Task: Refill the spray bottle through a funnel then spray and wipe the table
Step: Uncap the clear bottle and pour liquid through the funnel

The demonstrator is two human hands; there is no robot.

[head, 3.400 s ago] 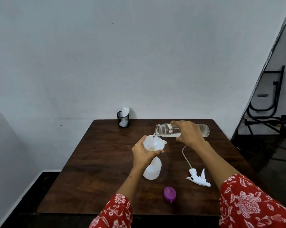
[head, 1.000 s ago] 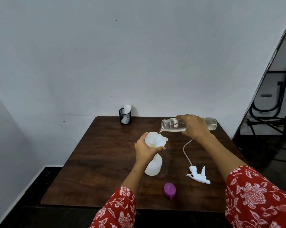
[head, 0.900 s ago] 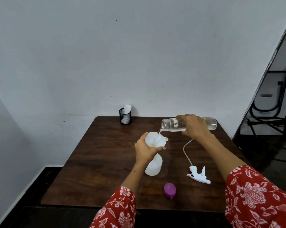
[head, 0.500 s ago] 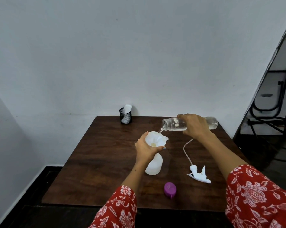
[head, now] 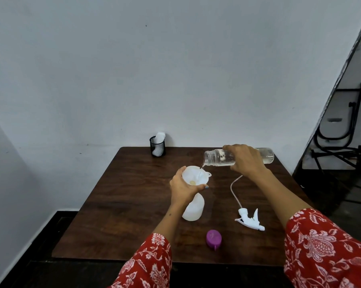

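Pouring is under way: the right hand [head: 246, 161] is wrapping its fingers round the middle of a clear bottle [head: 219, 157] held almost level, its open mouth pointing left, and a thin thread of liquid is falling into the white funnel [head: 196, 178]. The left hand [head: 183, 187] is curling round the funnel's bowl, steadying it on the neck of the white spray bottle [head: 193, 208], which is standing upright near the middle of the dark wooden table [head: 123, 194].

The spray bottle is looking like thin, light plastic, so it is probably tipping easily while nearly empty and getting steadier as it fills; gripping high, at the neck and funnel, seems the sound hold. The funnel is only sitting in the neck, by the look of it, and would likely wobble if let go. The clear bottle may be slick if wet, and a grasp round its middle is balancing it well.

The trigger head [head: 250, 219] with its long dip tube is lying on the table to the right, and a purple cap [head: 213, 239] is resting nearer the front edge. At the far edge a black mesh cup [head: 157, 146] is holding something white, perhaps a cloth or tissue.

The left hand is hiding the joint between funnel and neck. The liquid level inside the opaque spray bottle is not readable, and the stream itself is faint.
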